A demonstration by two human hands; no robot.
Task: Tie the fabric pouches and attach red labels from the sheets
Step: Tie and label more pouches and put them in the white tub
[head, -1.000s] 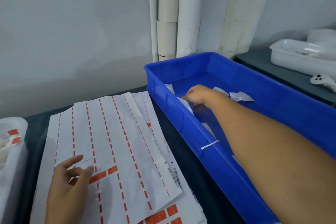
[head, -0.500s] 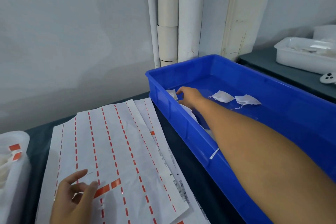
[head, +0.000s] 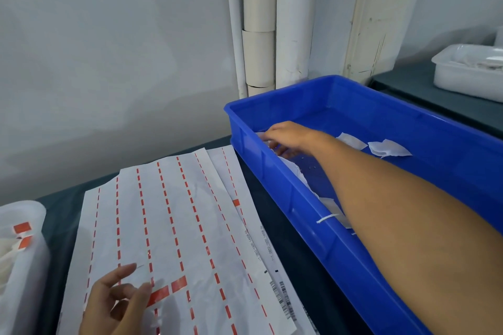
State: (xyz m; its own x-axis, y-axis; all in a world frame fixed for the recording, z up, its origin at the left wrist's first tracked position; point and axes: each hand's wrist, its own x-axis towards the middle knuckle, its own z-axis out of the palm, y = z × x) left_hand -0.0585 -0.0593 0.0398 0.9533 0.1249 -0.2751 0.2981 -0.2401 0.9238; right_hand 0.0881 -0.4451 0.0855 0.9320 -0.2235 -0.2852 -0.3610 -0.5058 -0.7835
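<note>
Against grey walls, a pouch (head: 268, 141) is being grasped in the crate (head: 340, 250) by the right hand (head: 291, 137), while two labels (head: 168, 289) are being touched by the loosely spread left hand (head: 117, 304), most pouches (head: 389, 147) lying untied.

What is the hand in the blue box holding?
The right hand grips a white fabric pouch; which part of it cannot be told.

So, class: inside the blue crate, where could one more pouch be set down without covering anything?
The blue crate's far floor, behind the two loose pouches, lies bare up to the back wall. The near-left side is crowded: the right hand reaches in among pouches lying along that wall.
</note>
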